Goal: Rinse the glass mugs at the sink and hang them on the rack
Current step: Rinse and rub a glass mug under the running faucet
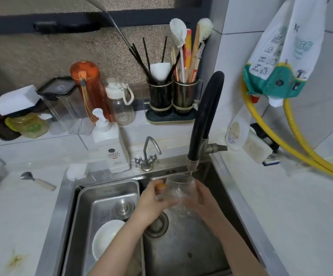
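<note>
A clear glass mug (pixel 178 187) is held over the steel sink (pixel 181 251), right under the spout of the black faucet (pixel 203 120), with water running into it. My left hand (pixel 151 202) grips its left side, where a small yellow-orange part shows. My right hand (pixel 198 198) wraps round its right side. The mug's lower part is blurred by water. No rack is in view.
A steel drain tray (pixel 86 216) holding a white bowl (pixel 107 238) fills the sink's left half. Behind the sink stand a soap pump bottle (pixel 112 146), a small tap (pixel 147 156), bottles and utensil holders (pixel 171 96). A yellow hose (pixel 293 148) crosses the right counter.
</note>
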Demonstrator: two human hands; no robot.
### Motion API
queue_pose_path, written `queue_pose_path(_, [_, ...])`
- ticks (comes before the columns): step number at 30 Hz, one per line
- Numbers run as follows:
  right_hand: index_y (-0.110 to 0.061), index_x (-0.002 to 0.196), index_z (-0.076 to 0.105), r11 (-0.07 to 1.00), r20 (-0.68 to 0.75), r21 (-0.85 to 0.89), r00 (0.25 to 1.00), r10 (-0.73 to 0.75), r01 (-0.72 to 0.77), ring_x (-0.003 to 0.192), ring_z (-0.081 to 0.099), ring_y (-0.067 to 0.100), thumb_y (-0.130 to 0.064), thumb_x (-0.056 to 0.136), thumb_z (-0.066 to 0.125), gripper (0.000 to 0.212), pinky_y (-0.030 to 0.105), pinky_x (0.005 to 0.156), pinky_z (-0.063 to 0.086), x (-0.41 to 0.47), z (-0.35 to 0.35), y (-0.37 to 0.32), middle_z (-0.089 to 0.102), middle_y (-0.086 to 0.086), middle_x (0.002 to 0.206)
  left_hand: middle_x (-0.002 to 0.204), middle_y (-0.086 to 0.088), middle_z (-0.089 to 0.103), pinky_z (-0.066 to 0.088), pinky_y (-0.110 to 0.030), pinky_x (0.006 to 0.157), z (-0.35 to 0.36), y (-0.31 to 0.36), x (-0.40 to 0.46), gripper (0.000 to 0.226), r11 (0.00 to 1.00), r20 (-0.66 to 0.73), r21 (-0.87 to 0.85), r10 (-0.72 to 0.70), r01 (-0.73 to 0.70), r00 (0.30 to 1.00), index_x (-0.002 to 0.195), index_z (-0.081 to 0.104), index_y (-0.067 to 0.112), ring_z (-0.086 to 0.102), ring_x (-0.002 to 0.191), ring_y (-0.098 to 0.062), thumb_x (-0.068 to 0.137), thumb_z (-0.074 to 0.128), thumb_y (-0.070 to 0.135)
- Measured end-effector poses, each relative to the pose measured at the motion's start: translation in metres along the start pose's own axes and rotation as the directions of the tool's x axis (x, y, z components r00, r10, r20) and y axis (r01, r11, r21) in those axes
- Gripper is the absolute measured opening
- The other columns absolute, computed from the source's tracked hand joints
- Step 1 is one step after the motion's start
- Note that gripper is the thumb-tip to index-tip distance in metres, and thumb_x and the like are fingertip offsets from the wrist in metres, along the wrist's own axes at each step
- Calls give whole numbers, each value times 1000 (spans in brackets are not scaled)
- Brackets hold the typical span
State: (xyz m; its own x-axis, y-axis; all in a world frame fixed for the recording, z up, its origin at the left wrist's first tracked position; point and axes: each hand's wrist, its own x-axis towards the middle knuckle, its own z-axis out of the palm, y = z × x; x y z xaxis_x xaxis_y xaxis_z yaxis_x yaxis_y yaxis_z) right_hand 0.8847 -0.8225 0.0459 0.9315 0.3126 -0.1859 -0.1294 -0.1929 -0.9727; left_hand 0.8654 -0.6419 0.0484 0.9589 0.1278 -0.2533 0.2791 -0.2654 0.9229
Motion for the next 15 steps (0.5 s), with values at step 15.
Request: queue_pose_path(15, [-35, 111, 50, 996, -6, -51, 997, -76, 76, 100, 59, -14, -4, 69, 82, 61, 6, 76, 47, -15, -1, -16, 60, -15, 110, 114, 4, 66, 50, -16, 88, -3, 1, -8, 49, 983, 78, -158, 109, -96, 991, 121, 58, 24, 62, 104, -5, 78, 76, 10])
